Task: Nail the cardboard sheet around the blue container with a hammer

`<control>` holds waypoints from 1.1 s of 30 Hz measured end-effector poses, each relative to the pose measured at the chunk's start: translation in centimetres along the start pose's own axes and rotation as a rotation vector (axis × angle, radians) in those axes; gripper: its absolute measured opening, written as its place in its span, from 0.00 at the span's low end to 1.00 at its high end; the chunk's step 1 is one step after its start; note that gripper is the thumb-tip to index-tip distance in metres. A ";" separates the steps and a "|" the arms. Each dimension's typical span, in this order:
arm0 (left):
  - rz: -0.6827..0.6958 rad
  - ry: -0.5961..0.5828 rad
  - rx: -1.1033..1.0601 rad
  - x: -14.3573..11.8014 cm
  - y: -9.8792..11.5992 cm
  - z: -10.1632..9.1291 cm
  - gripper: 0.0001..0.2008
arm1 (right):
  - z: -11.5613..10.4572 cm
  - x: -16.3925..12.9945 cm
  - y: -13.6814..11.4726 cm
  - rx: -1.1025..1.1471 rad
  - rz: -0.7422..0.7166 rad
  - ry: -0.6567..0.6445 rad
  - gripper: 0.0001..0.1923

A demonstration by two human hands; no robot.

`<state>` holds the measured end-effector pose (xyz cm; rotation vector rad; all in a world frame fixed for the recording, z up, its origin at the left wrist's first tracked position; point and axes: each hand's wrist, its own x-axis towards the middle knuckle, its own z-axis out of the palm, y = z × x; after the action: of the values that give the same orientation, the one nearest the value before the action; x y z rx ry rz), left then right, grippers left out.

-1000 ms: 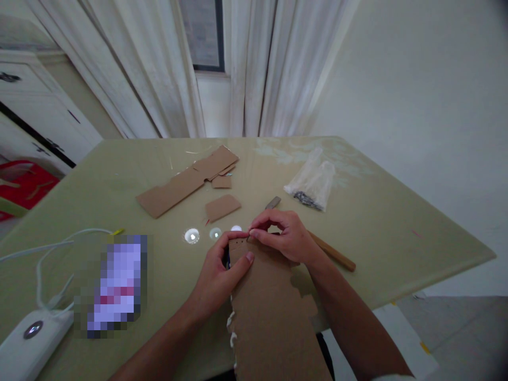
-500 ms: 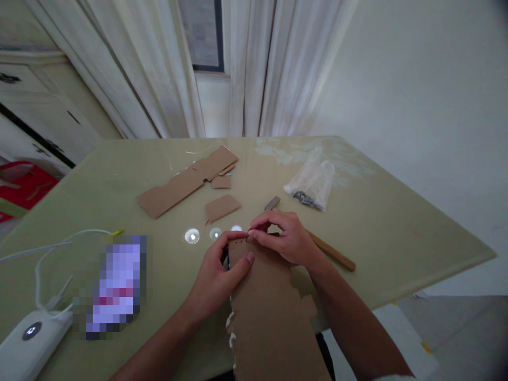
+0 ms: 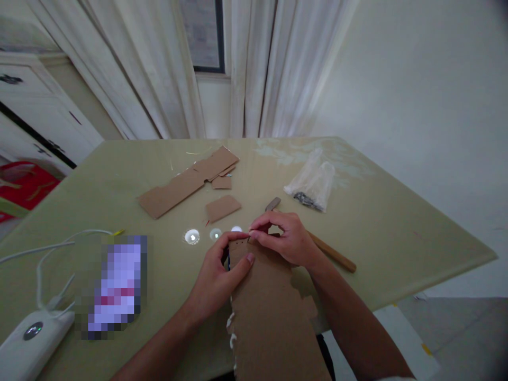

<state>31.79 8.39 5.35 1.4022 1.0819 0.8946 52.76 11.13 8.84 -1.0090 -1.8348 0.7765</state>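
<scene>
A long piece of brown cardboard (image 3: 273, 317) stretches from the table toward me, with a ragged left edge and a row of small dark holes or dots near its far end. My left hand (image 3: 222, 272) grips its far left corner, thumb on top and fingers around the edge. At the far edge, my right hand (image 3: 283, 235) pinches a thin dark nail (image 3: 248, 239) whose lower end meets the cardboard; the fingertips hide most of it. A hammer lies just beyond my right hand, its metal head (image 3: 273, 203) and wooden handle (image 3: 333, 253) partly covered by the hand.
Cardboard scraps (image 3: 186, 185) and a smaller piece (image 3: 223, 208) lie farther back on the table (image 3: 397, 227). A clear plastic bag (image 3: 311, 182) with dark metal pieces sits at right. On the left are a blurred-out phone (image 3: 119, 286), white cables and a white power bank (image 3: 37, 338).
Almost nothing differs. Both hands keep their hold at the cardboard's far edge, and the view has shifted very slightly.
</scene>
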 end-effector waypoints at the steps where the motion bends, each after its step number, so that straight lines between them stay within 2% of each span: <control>1: 0.000 0.000 0.001 0.0 0.0 0.0 0.18 | 0.0 0.0 0.0 -0.003 -0.003 0.000 0.04; 15: 0.014 -0.004 0.004 0.1 -0.4 -0.1 0.18 | 0.1 -0.4 0.3 -0.047 0.012 -0.017 0.04; 21: 0.105 -0.005 0.096 0.8 -0.8 -0.4 0.19 | 0.0 -0.4 0.1 -0.052 -0.006 -0.032 0.04; 27: 0.204 -0.029 0.137 1.9 -0.2 -1.0 0.10 | 0.0 -0.2 -0.1 -0.041 -0.085 -0.041 0.04; 33: 0.262 0.063 0.262 1.9 0.4 -1.1 0.09 | -0.2 -0.3 -0.1 -0.024 -0.108 -0.052 0.03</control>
<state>31.36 10.49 5.75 1.7732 1.1092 1.0166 52.99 10.91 8.86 -0.9042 -1.9305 0.7227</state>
